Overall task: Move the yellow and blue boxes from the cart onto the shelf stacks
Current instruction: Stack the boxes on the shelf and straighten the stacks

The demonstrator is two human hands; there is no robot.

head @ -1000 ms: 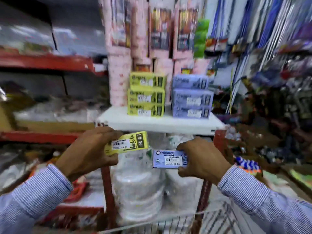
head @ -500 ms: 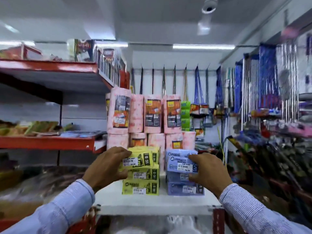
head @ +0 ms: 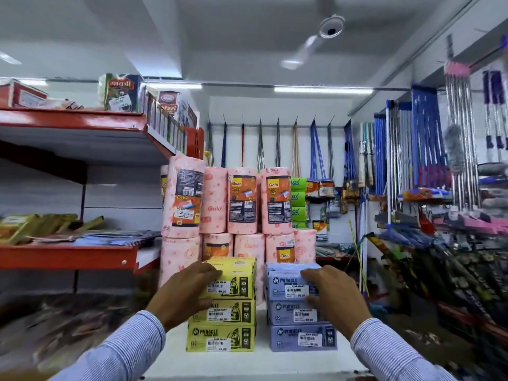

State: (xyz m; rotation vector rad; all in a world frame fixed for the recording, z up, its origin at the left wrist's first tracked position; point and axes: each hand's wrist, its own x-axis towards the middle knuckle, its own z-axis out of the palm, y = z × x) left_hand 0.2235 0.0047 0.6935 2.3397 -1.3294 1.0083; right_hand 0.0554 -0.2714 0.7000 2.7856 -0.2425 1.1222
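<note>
Head view: pink towel rolls (head: 242, 200) stand close behind both box stacks (head: 224, 312).

glossy yellow boxes (head: 224, 306), glossy blue boxes (head: 299, 312), smooth white shelf (head: 261, 361)

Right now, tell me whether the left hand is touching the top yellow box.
Touching. The head view shows the left hand with its fingers laid over the left end of the top yellow box, no gap between them.

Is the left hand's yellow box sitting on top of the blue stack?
No. The yellow box under the left hand tops the yellow stack, while the blue stack stands apart beside it.
</note>
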